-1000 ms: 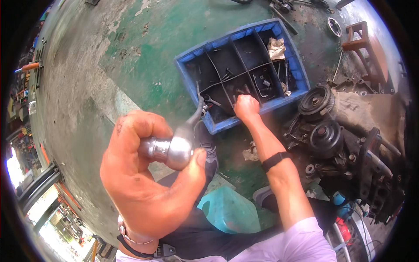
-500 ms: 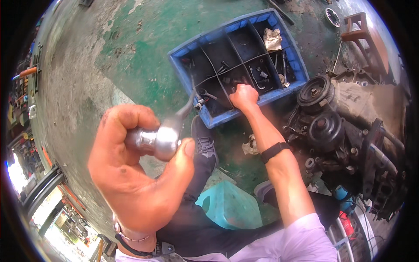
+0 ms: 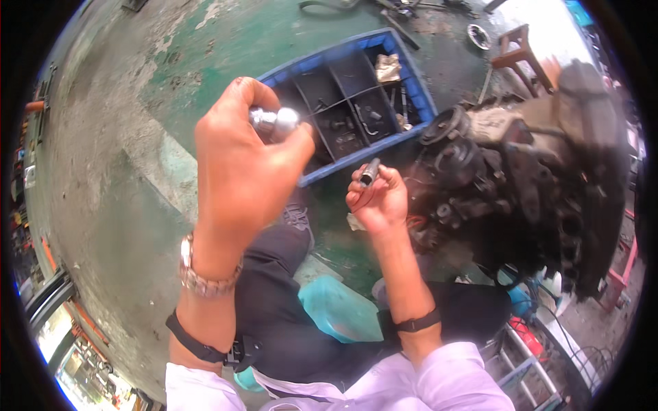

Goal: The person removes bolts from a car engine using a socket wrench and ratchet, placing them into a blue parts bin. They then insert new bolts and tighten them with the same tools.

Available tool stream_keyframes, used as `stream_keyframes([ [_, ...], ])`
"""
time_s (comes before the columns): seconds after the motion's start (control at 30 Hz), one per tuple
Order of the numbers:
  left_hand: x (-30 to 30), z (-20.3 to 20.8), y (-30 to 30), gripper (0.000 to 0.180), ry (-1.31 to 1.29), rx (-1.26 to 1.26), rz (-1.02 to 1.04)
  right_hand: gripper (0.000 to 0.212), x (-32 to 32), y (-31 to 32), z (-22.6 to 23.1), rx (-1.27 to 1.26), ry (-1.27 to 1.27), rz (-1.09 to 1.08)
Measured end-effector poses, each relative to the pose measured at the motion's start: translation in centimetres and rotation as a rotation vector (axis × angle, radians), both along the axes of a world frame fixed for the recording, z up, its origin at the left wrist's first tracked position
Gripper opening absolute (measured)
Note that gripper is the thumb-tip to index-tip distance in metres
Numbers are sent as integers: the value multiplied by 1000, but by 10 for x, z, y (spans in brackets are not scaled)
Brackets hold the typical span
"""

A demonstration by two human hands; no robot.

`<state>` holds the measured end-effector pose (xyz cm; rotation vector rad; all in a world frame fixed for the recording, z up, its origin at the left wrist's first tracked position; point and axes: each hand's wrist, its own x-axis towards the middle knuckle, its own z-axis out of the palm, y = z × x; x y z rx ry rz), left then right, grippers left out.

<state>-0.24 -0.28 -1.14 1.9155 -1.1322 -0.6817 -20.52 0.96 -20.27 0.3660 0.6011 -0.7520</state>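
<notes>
Clearly, the left hand is curled, thumb and fingers pinching a silver tool head at their tips, in front of the blue divided tray. Rightward, just nearer than the tray's front edge, the upturned right hand grips a metal cylinder between thumb and fingers, beyond its palm. A dark engine stands farther right.

A brown stool stands near a pale ring
</notes>
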Motion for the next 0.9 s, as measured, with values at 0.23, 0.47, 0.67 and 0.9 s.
stream_keyframes([
  [0.23, 7, -16, 3, 20, -101, -139, -76, 23, -51, 63, 78, -474, 475, 128],
  [0.47, 14, -22, 0, 22, -186, -222, -94, 22, -116, 109, 159, -941, 1118, 330],
  [0.67, 26, -37, -3, 25, -231, -193, -88, 21, -176, 120, 200, -1463, 1768, 344],
  [0.9, 44, -58, -18, 28, -225, -94, -103, 20, -244, 130, 195, -972, 1549, 186],
])
